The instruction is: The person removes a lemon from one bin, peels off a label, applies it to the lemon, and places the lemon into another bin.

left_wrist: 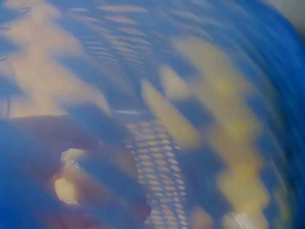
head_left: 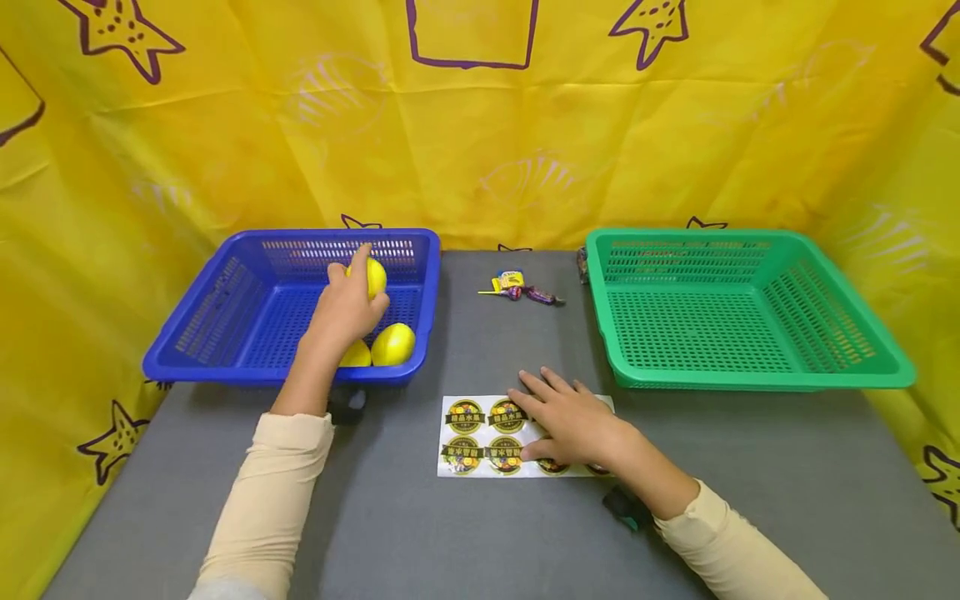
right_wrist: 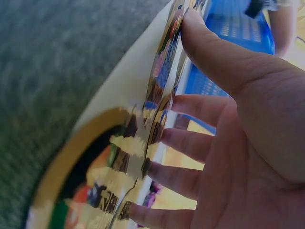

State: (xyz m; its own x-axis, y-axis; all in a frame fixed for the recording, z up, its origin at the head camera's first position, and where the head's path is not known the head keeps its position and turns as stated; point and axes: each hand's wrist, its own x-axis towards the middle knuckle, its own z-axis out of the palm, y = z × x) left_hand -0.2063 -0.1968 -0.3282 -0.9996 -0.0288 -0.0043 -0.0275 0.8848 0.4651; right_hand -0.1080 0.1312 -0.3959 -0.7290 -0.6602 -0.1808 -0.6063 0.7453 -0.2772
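Observation:
In the head view my left hand (head_left: 347,304) reaches into the blue basket (head_left: 431,308) and grips a yellow lemon (head_left: 377,277) between thumb and fingers. Two more lemons lie below it in the near right corner, one lemon (head_left: 393,344) in full sight and the other partly behind the wrist. Motion blurs the left wrist view of the blue basket wall. My right hand (head_left: 573,421) rests with spread fingers on a white sheet of round fruit stickers (head_left: 464,417). Close up, its fingertips (right_wrist: 183,136) touch the sheet, covering part of several stickers.
On the right stands a green basket (head_left: 750,379) with nothing seen inside. Wrapped candies (head_left: 511,279) and a lollipop (head_left: 513,293) lie on the grey table (head_left: 405,517) between the baskets. A small dark packet (head_left: 582,265) touches the green basket's left side. Yellow patterned cloth hangs behind.

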